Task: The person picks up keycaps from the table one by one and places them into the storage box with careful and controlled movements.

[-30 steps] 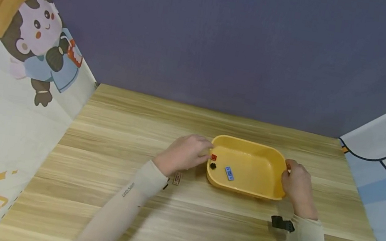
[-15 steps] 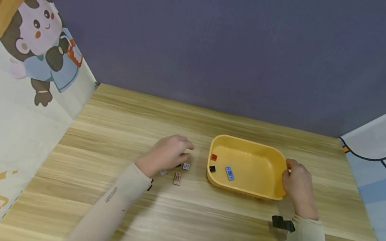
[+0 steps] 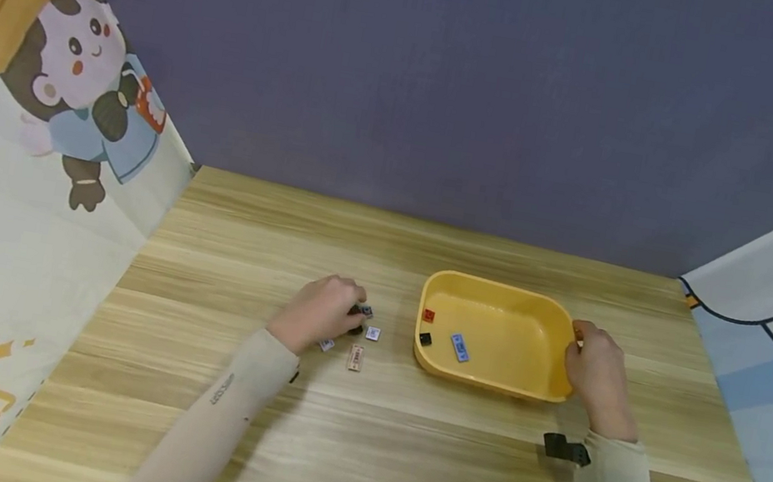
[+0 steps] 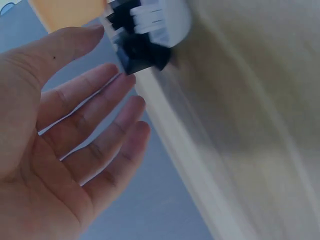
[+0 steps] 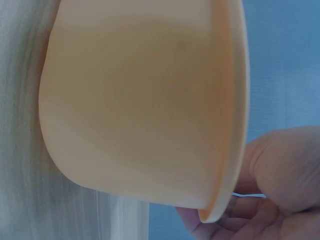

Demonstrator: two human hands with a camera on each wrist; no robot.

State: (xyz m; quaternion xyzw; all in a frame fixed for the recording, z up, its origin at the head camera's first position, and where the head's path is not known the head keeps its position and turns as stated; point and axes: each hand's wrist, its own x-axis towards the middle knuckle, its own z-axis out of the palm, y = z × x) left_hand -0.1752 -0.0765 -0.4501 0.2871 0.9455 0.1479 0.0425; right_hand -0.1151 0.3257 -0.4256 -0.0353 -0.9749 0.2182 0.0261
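Note:
My left hand (image 3: 318, 310) reaches over a cluster of small blocks on the wooden table, left of a yellow plastic tub. Its fingers are relaxed and apart in the left wrist view, fingertips right by dark blocks (image 4: 140, 52). A white square block (image 3: 373, 333), a pinkish oblong block (image 3: 356, 358) and a dark blue one (image 3: 366, 311) lie around that hand. My right hand (image 3: 597, 371) grips the right rim of the yellow tub (image 3: 486, 381). Inside the tub lie a red block (image 3: 429, 315), a black block (image 3: 426, 339) and a blue oblong block (image 3: 461, 347).
The wooden table (image 3: 382, 459) runs back to a dark blue wall (image 3: 419, 86). Printed cartoon panels stand at the left and right sides. A black wrist strap (image 3: 566, 448) sits at my right sleeve.
My left hand has moved left from the tub's left rim, back over the loose blocks, and lowered to them. The black block in the tub has shifted slightly. My right hand keeps its grip.

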